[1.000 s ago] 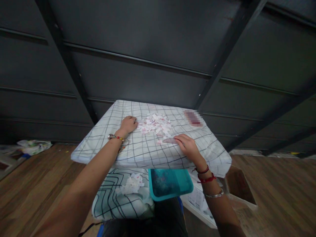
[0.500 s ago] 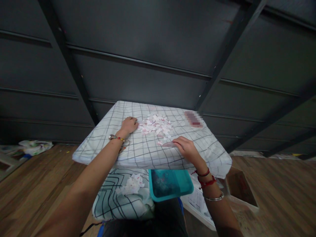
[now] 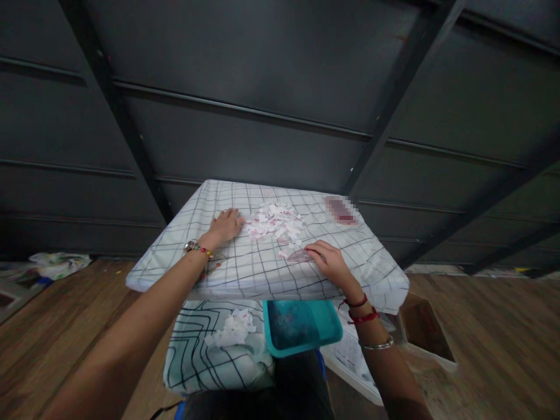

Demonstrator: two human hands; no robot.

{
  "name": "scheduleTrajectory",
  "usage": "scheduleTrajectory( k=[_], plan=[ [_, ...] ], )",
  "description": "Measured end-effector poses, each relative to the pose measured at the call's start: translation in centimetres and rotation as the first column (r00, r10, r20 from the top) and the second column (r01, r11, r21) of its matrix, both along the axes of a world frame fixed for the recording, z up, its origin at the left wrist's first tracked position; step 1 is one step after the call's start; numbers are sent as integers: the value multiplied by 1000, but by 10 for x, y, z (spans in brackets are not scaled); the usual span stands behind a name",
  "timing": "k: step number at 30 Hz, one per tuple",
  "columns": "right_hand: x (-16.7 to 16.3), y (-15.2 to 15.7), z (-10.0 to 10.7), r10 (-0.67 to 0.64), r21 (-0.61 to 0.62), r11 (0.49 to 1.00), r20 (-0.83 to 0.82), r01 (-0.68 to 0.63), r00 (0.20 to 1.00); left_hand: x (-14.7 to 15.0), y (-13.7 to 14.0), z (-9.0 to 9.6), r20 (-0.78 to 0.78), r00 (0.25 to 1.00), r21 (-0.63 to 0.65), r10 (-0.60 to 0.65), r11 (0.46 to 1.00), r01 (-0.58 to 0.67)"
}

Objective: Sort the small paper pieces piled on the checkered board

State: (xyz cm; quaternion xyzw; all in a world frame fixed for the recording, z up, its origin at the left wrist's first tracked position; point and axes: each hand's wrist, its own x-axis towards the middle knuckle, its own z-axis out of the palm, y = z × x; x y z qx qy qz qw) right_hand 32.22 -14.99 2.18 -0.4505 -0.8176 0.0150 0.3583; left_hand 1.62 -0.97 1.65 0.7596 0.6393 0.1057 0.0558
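Observation:
A heap of small white and pinkish paper scraps (image 3: 275, 221) lies on the checked white tablecloth (image 3: 258, 271). Flat on the cloth at the heap's left edge is my left hand (image 3: 226, 224), fingers stretched out and holding nothing. On the near right side, my right hand (image 3: 328, 261) pinches one end of a thin, see-through purplish piece (image 3: 298, 256), whose exact kind I cannot make out. Its other end rests on the cloth beside a small pink-white scrap (image 3: 283, 254), just in front of the heap.
Below the table's near edge are a teal plastic tray (image 3: 301, 347) and more paper scraps (image 3: 236, 329) on a folded checked cloth (image 3: 210, 370). A blurred-out item (image 3: 341, 210) lies at the table's far right. An open box (image 3: 426, 329) stands on the floor to the right.
My left hand has slid slightly left and its fingers are more spread. The purplish piece in my right hand shows wider and flatter; that hand has barely moved.

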Motion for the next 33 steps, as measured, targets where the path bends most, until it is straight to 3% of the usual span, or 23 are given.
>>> scheduleTrajectory(
  k=[6, 9, 24, 33],
  plan=[
    [1, 6, -10, -18, -9, 1000, -61, 17, 998, -16, -49, -9, -72, 997, -19, 28, 999, -29],
    [1, 5, -11, -18, -10, 1000, -52, 17, 998, -18, -60, -12, -109, 994, -11, 31, 999, -33],
    [5, 0, -7, -8, -34, 999, -85, 5, 996, -17, -59, -10, -128, 991, -13, 33, 999, -35],
    [3, -9, 2, 16, 2, 1000, -8, -16, 1000, -16, -62, -8, -131, 991, 6, 32, 999, -32]
  ],
)
